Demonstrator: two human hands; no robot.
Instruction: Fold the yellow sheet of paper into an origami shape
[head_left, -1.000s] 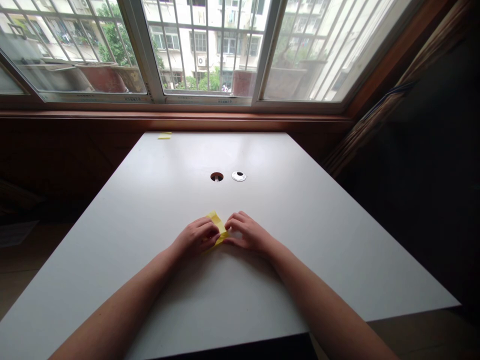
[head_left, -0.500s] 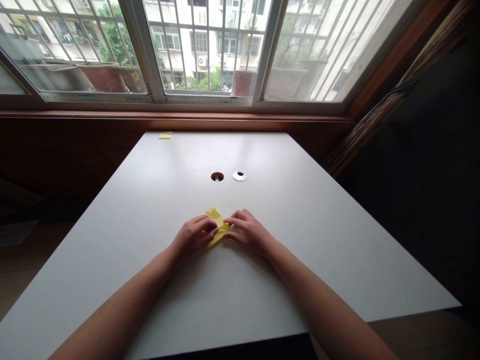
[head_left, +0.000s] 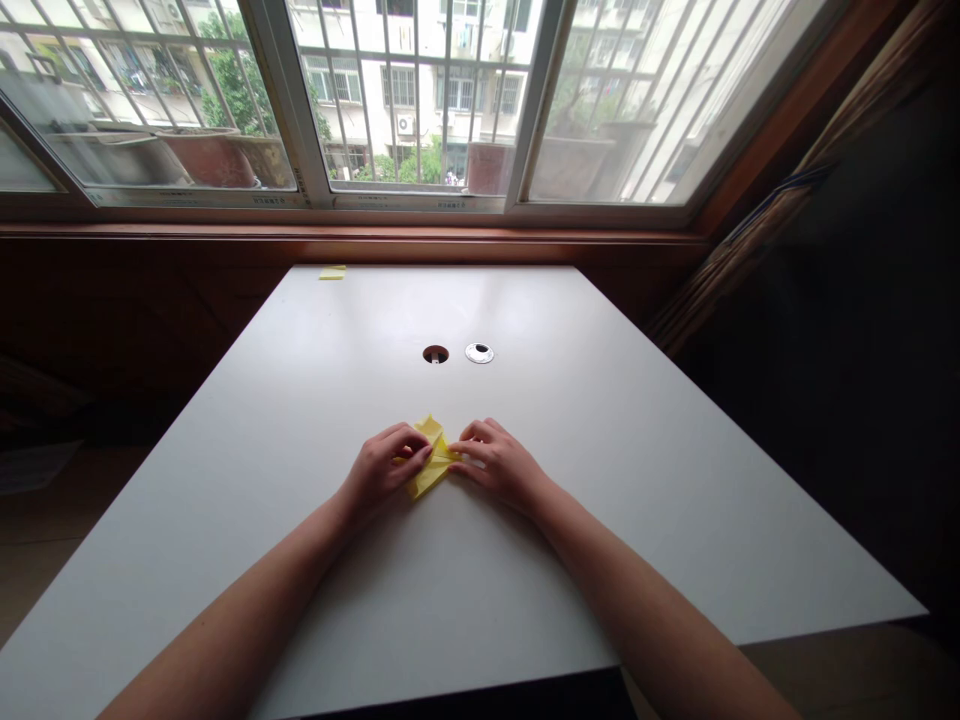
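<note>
A small sheet of yellow paper (head_left: 431, 478), creased and partly folded, lies between my hands on the white table (head_left: 465, 590). My left hand (head_left: 386, 462) is closed on its left side, thumb and fingers pinching the paper. From the other side, my right hand (head_left: 499, 462) pinches the paper's right corner between thumb and forefinger. Some of the paper is hidden under the left fingers.
Beyond the hands are a round cable hole (head_left: 436, 355) and a silver grommet cover (head_left: 480, 353). Several yellow paper strips (head_left: 332, 272) lie at the table's far left corner. A barred window (head_left: 420, 100) stands behind, and a curtain (head_left: 750, 220) hangs at right.
My left fingers have drawn back slightly to the left, showing more of the folded yellow paper. The right hand has hardly moved.
</note>
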